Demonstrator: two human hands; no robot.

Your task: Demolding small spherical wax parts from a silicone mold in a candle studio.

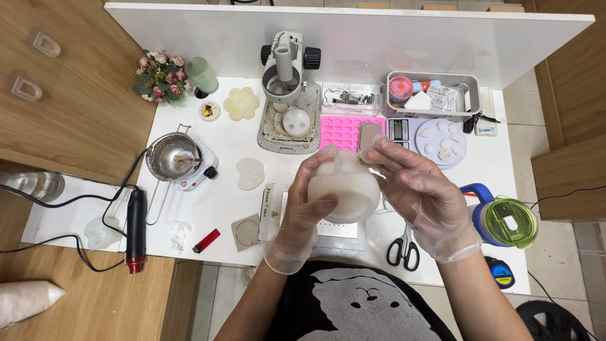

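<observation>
Home craft workbench, likely for wax or candle making. Small white table [227, 208] between wooden floor and cabinets. Left of the gloved left hand [303, 211]: steel melting pot on a small electric hotplate [177, 158], black-and-red heat gun [135, 230], red lighter [206, 240]. Beyond the hands: pink silicone mould tray [341, 129], small digital scale [399, 129], white stand tool on a speckled tray [287, 69], flower-shaped cast piece [241, 103]. Below the gloved right hand [429, 202]: black-handled scissors [404, 249].
</observation>
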